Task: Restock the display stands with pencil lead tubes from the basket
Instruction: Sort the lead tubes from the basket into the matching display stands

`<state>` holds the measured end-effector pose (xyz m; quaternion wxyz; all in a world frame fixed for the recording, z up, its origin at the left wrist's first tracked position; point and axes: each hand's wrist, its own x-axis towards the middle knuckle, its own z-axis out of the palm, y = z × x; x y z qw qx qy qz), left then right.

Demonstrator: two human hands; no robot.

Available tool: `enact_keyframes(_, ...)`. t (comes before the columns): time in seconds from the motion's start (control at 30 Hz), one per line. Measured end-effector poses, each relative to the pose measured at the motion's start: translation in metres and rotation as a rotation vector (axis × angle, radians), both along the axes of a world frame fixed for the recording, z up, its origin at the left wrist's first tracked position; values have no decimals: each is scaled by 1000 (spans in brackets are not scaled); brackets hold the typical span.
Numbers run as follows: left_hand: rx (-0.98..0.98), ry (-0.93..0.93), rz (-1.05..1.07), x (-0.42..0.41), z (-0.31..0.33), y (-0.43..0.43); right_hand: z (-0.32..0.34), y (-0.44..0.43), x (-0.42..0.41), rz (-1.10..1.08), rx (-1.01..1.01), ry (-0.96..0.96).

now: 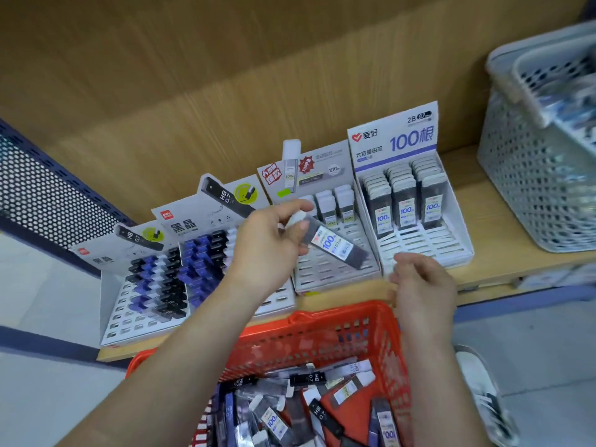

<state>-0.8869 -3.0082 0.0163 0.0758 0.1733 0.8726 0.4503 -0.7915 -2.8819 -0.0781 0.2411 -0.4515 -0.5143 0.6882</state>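
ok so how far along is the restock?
Partly done. The rightmost stand has three rows filled at the back, with its front slots bare; the grey stand beside it is mostly bare. In hand: the left hand grips a 100-label tube above the grey stand; the right hand holds nothing. Left: the red basket holds a pile of loose tubes.

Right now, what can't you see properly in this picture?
Head view:
- Grey basket contents: blurred behind its mesh, cut by the right edge.
- Red basket front: cut by the bottom edge.
- Small print on the lead tube: too small.
- Second HB stand slots: behind the left hand.
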Motion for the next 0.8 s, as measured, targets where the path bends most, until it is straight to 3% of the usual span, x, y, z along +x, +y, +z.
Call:
enact_keyframes(0.23,-239,408,-151,-6,-12,74,-14,12,15,163,439,-355)
enact_keyframes(0.33,-313,433,-241,-9,-23,91,-21,16,18,240,411,-450)
enact_keyframes(0.8,-622,614,-498,-31,-37,110,-26,24,21,321,426,-402)
